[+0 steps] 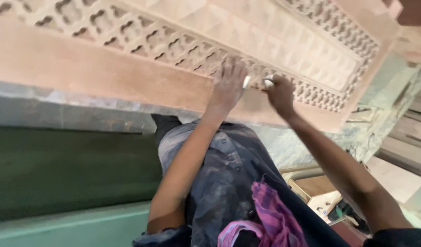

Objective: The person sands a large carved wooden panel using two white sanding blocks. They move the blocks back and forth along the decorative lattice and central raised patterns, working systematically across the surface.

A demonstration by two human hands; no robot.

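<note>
Both hands [254,89] raised, fingers curled
</note>
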